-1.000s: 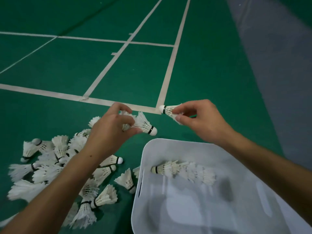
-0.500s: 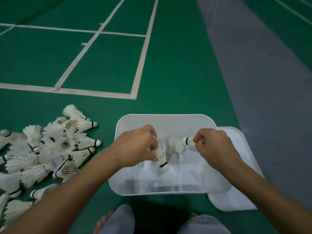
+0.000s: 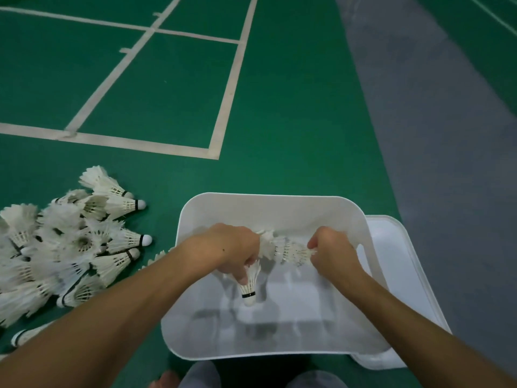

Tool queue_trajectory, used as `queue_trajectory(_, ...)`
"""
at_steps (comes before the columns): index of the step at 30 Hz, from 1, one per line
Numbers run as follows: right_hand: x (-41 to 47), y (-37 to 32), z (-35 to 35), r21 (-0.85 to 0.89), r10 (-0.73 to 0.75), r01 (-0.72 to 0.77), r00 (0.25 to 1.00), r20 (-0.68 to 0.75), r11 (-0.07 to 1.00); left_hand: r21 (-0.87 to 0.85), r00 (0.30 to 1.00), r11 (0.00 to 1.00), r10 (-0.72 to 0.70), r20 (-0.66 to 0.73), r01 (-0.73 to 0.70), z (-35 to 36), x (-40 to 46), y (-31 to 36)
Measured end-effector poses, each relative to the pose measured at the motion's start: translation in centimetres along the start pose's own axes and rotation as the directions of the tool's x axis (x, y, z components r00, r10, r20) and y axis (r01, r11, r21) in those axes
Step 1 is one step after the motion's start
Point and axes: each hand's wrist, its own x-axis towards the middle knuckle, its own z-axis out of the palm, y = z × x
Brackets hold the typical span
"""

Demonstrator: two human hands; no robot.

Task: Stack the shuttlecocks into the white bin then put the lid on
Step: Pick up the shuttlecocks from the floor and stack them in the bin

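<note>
Over the white bin [image 3: 268, 204], both hands sit inside the rim, open floor beyond. Left hand [image 3: 233, 247] pinches a feathered shuttlecock [image 3: 249, 284], cork down. Right hand [image 3: 331, 249] grips the end of a nested row [image 3: 285, 249]. Lid [image 3: 391, 247] lies under the bin's right side; loose pile [image 3: 67, 247] on the left.

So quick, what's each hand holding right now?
Left hand: grips a shuttlecock, cork pointing down.
Right hand: pinches the end of the nested shuttlecock row.

Green court floor [image 3: 293, 107] with white lines [image 3: 226, 99].
</note>
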Motion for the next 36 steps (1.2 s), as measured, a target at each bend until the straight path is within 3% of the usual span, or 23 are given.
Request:
queue_trajectory(5, 2.5, -0.3, 1.7, 0.237, 0.113, -0.133, 0.989, 0.098, 0.962, -0.056, 0.999, 0.998, 0.006, -0.041, -0.008, 0.3, -0.2, -1.3)
queue_trajectory(12, 2.0, -0.4, 1.1, 0.461, 0.135, -0.146, 0.989, 0.056, 0.875, -0.105, 0.983, 0.993, 0.037, -0.181, -0.056, 0.9, -2.6, -1.7)
queue_trajectory(15, -0.4, -0.3, -0.6, 0.384, 0.050, -0.062, 0.998, 0.040, 0.921, -0.092, 0.977, 0.995, 0.029, -0.213, -0.050, 0.5, -4.4, -1.0)
queue_trajectory(17, -2.9, -0.8, -1.9, 0.403, -0.111, 0.108, 0.994, -0.016, 0.909, -0.088, 0.972, 0.995, 0.024, -0.235, -0.046, 0.2, -5.4, -0.6)
queue_trajectory(20, -6.5, -2.6, -2.9, 0.506, -0.436, 0.346, 0.898, 0.066, 0.790, -0.106, 0.960, 0.992, 0.032, -0.277, -0.064, 0.1, -6.3, 0.1)
queue_trajectory(22, -7.4, -3.4, -2.6, 0.447, -0.522, 0.424, 0.845, 0.119, 0.788, -0.132, 0.955, 0.987, 0.048, -0.293, -0.090, 0.1, -6.6, 0.5)
queue_trajectory(26, -7.2, -3.7, -2.4, 0.298, -0.569, 0.524, 0.818, 0.086, 0.798, -0.189, 0.959, 0.972, 0.089, -0.269, -0.143, 0.7, -6.8, 1.0)
queue_trajectory(31, -7.3, -4.0, -1.4, 0.262, -0.631, 0.579, 0.746, 0.212, 0.772, -0.138, 0.967, 0.980, 0.109, -0.232, -0.143, 1.1, -6.6, 1.4)
queue_trajectory(36, -6.4, -4.7, 0.1, 0.235, -0.509, 0.455, 0.805, 0.305, 0.859, -0.151, 0.970, 0.986, 0.032, -0.242, -0.071, 0.8, -6.4, -0.3)
